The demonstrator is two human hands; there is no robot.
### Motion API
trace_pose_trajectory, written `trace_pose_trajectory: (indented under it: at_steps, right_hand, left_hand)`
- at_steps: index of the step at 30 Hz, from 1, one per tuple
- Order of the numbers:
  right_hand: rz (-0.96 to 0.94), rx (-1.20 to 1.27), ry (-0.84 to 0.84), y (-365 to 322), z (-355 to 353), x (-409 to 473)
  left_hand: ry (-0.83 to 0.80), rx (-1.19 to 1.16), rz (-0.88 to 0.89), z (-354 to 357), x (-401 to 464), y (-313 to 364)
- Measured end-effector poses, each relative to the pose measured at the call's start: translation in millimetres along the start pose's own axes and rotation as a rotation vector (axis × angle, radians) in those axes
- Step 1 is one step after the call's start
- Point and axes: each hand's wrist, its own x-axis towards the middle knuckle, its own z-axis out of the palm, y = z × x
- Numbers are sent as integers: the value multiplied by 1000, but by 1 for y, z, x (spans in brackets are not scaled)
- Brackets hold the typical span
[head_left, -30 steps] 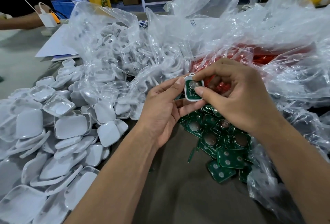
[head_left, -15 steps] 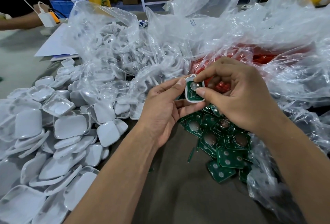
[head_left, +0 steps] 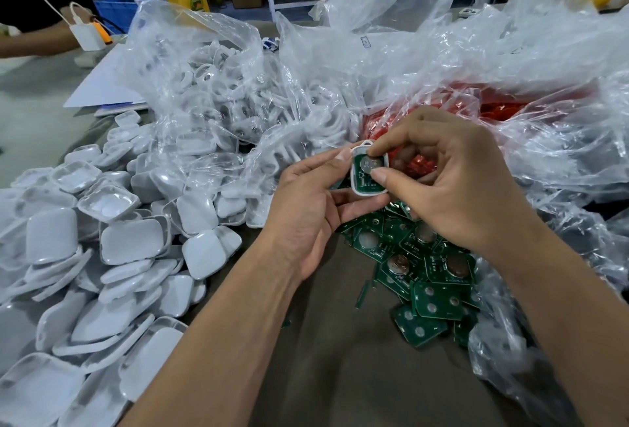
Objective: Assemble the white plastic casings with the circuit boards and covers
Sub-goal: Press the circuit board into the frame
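Your right hand point(head_left: 452, 185) shifted its thumb onto the circuit board point(head_left: 366, 171), seating it in the casing point(head_left: 369, 192) your left hand point(head_left: 306, 209) pinched at twelve o'clock.

The small rounded-square plastic casing point(head_left: 369, 190) is white, and the square circuit board point(head_left: 366, 173) seated in it is dark green with a silver disc. The loose square circuit boards point(head_left: 432, 277) are the same green with pale silver round spots. The heaped rounded-square plastic covers point(head_left: 129, 246) are white-grey. The crinkled clear plastic bags point(head_left: 442, 62) show red pieces point(head_left: 420, 165) through them. The flat bench point(head_left: 340, 358) is dull grey-brown.
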Motion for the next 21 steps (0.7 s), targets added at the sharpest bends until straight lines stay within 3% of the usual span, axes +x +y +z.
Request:
trace_pose_trajectory:
  at_steps: [21]
  right_hand:
    - [-21, 68, 11, 0, 4, -1]
  left_hand:
    - [-39, 75, 52, 0, -3, 0]
